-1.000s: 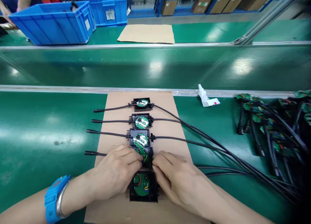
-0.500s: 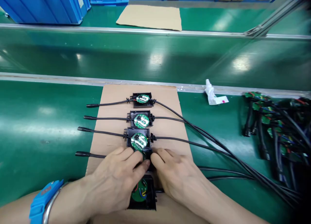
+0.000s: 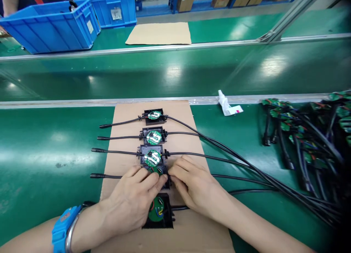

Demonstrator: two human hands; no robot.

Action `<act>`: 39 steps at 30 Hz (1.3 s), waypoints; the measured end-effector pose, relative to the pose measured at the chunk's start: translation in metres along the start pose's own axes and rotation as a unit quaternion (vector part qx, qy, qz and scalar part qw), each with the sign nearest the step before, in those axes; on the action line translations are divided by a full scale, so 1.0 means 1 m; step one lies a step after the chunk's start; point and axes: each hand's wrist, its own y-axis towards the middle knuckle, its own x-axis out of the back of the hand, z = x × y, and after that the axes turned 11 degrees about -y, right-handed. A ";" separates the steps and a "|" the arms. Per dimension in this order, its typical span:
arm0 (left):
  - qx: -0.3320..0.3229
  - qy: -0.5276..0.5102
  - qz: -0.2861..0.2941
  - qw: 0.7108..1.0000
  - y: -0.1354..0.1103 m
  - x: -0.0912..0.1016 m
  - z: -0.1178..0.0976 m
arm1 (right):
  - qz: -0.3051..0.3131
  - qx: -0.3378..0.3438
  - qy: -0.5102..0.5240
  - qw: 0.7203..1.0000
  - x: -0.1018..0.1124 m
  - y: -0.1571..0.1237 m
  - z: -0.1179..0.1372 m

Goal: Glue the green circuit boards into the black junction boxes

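My left hand [image 3: 135,196] lies over the fourth black plastic housing [image 3: 165,184] in a column, its fingers closed at the board and the left side. My right hand [image 3: 193,181] pinches at that housing's right end, where a black cable [image 3: 223,177] runs out; the fingertips hide the exact grip. A green round circuit board [image 3: 155,170] shows partly in this housing. Nearest to me, below my hands, a fifth housing [image 3: 164,223] holds a board [image 3: 156,210] with coloured wires. Three housings farther up, such as the top one [image 3: 155,120], hold boards with white patches.
Cardboard [image 3: 148,240] lies under the housings on the green table [image 3: 55,194]. Cables run right toward a pile of wired boards [image 3: 304,136]. A crumpled white wrapper [image 3: 229,107] lies near the back rail. Beyond stand blue bins [image 3: 60,30], with a person's arm [image 3: 10,2] behind them.
The view has tilted up, bringing more of the bins and a person's arm into sight. Both my hands stay at the fourth housing, and the right fingers have shifted slightly at its end.
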 end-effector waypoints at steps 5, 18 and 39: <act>-0.043 -0.070 -0.095 0.992 -0.011 0.011 0.002 | 0.042 0.022 0.022 0.999 0.020 0.009 -0.005; 0.087 -0.144 -0.169 0.971 -0.019 0.040 0.053 | -0.025 0.030 0.011 0.999 0.024 0.011 -0.009; 0.132 -0.057 -0.084 0.986 -0.001 0.040 0.053 | 0.102 0.039 -0.190 0.976 0.024 0.055 0.007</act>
